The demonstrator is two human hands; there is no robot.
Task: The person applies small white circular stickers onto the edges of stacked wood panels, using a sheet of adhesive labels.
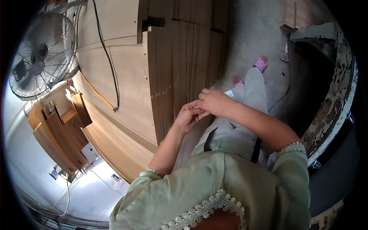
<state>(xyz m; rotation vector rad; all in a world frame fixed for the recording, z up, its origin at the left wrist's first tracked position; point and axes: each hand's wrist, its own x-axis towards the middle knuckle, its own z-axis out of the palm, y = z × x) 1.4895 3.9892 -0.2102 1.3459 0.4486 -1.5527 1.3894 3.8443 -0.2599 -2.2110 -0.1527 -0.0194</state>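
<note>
In front of my body, my left hand [188, 118] and my right hand [215, 102] meet, fingertips touching. Both have their fingers bent and pressed together in a pinch. Whatever lies between them, if anything, is hidden or too small to name. A small white slip [229, 93] with dark marks shows just past the back of my right hand; whether it touches the hand I cannot tell. Close beyond my left hand rises a tall stack of wood-coloured boards [168, 76], their edges facing me.
Black and orange cables [103, 50] hang across a wood-grain panel [122, 69]. A caged fan [40, 57] and brown cardboard pieces [57, 130] are at the left. Scissors [285, 53] lie on the grey floor [245, 30]. A worn, paint-chipped frame [329, 103] curves along the right.
</note>
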